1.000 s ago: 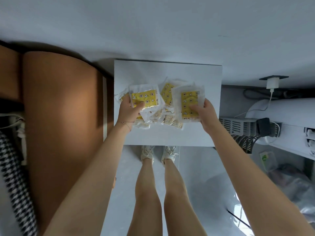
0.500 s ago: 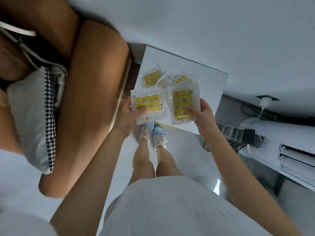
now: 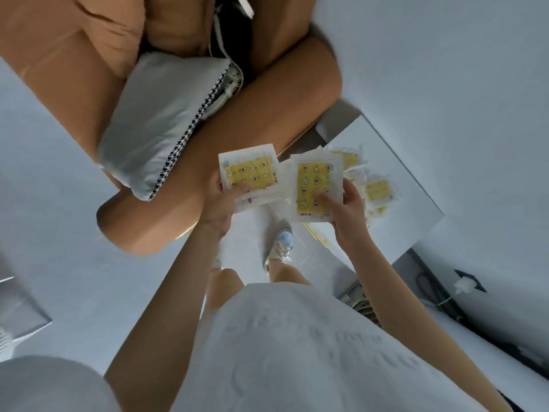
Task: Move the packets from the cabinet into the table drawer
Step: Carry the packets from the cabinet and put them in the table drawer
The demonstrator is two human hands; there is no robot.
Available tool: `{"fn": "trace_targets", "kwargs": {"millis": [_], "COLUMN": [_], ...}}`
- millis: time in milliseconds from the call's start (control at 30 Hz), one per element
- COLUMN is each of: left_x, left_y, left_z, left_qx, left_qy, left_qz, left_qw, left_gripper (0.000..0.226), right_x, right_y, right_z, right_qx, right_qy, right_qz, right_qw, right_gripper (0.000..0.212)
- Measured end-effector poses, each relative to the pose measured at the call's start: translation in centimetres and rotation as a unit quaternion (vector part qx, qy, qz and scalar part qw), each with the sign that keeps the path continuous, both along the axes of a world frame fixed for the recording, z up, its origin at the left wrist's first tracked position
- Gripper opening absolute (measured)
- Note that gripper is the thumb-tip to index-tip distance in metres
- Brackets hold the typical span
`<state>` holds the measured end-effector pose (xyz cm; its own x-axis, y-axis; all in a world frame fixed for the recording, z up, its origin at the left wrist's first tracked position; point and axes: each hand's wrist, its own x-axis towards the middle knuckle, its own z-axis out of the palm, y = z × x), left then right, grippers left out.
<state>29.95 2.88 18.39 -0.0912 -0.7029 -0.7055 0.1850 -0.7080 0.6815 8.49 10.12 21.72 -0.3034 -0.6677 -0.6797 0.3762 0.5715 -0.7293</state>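
Observation:
My left hand (image 3: pixel 220 200) grips a clear packet with a yellow patterned sheet (image 3: pixel 249 175), held flat above the floor beside the sofa. My right hand (image 3: pixel 347 210) grips a second yellow packet (image 3: pixel 315 185), thumb pressed on its face, with more packets seemingly stacked under it. Several more yellow packets (image 3: pixel 378 190) lie loose on the white cabinet top (image 3: pixel 416 203) just right of my right hand. No drawer is in sight.
An orange-brown sofa (image 3: pixel 267 108) with a grey, houndstooth-edged cushion (image 3: pixel 160 123) fills the upper left. My legs and shoes (image 3: pixel 282 245) stand on the pale floor below the packets. A wall plug with cable (image 3: pixel 465 283) and a vent grille (image 3: pixel 361 301) sit at the right.
Both hands lifted their packets off the cabinet top and drew them back to the left. The view swung left, so the sofa now fills the upper frame.

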Motion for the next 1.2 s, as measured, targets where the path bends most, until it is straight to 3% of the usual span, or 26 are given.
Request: {"fn": "trace_targets", "kwargs": {"millis": [100, 300, 467, 667, 767, 933, 1200], "left_x": [5.8, 18.8, 31.5, 44.3, 49.5, 57.0, 64.3], "left_y": [0.3, 2.8, 5.9, 10.0, 12.2, 15.7, 18.3], "left_z": [0.9, 2.1, 2.9, 2.4, 1.9, 1.7, 0.3], "left_qx": [-0.019, -0.016, -0.026, -0.018, -0.011, -0.008, -0.007], "left_qy": [-0.011, -0.030, -0.065, -0.061, -0.055, -0.051, -0.026], "left_qz": [0.045, 0.115, 0.135, 0.202, 0.230, 0.282, 0.373], "left_qw": [0.999, 0.993, 0.988, 0.977, 0.972, 0.958, 0.927], "left_gripper": [0.041, 0.035, 0.046, 0.036, 0.032, 0.039, 0.044], "right_x": [4.8, 17.3, 30.1, 44.1, 49.5, 57.2, 65.0], "right_y": [-1.9, -3.7, -3.5, -2.5, -1.9, -1.0, -2.6], "right_z": [0.9, 1.5, 1.5, 1.7, 1.9, 2.3, 1.1], "right_qx": [-0.001, -0.022, -0.019, -0.044, -0.041, -0.039, -0.027], "right_qy": [0.025, 0.077, 0.036, 0.006, 0.006, 0.025, 0.022], "right_qz": [0.060, 0.176, 0.192, 0.263, 0.291, 0.338, 0.413], "right_qw": [0.998, 0.981, 0.981, 0.964, 0.956, 0.940, 0.910], "right_gripper": [0.050, 0.044, 0.048, 0.032, 0.048, 0.037, 0.041]}}
